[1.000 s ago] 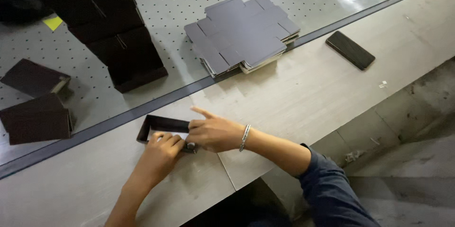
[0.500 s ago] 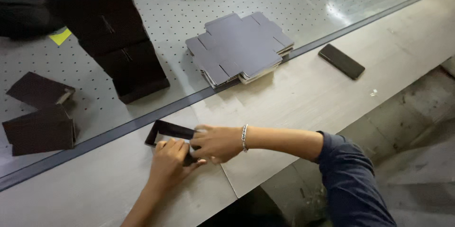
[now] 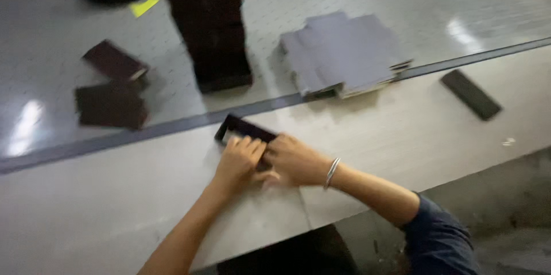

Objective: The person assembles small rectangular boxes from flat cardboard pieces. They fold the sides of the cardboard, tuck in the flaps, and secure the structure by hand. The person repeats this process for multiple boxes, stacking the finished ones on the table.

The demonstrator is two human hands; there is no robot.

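Box: a small dark box (image 3: 244,128), open on top with a pale inside, sits on the near bench (image 3: 115,212) just this side of the dark rail (image 3: 172,127). Only its far half shows; your hands cover the rest.
Left hand: your left hand (image 3: 240,160) lies knuckles-up over the box's near edge, fingers curled together and pressing down. It looks like you're pinning a wall or flap flat.
Right hand: your right hand (image 3: 295,160) butts against the left, fingers folded in on the same edge. The frame is blurred, so whether they pinch card or only press, I can't tell. A thin metal bangle (image 3: 331,173) rides the wrist, with a dark blue sleeve (image 3: 439,240) further back.
Why there: the flat bench gives you something hard to press against, and two hands side by side keep the box from sliding.
Bench: pale, matt and smooth, with a fine seam running toward you.
Blanks: a fanned stack of flat grey blanks (image 3: 344,51), notched at the corners, rests across the rail within reach.
Far table: glossy, dotted with small holes.
Done boxes: two dark brown boxes (image 3: 112,88) sit to the left, one tilted on the other, and a tall dark stack (image 3: 209,22) stands behind.
Slab: a thin dark slab (image 3: 470,94) lies alone, well off to your right.
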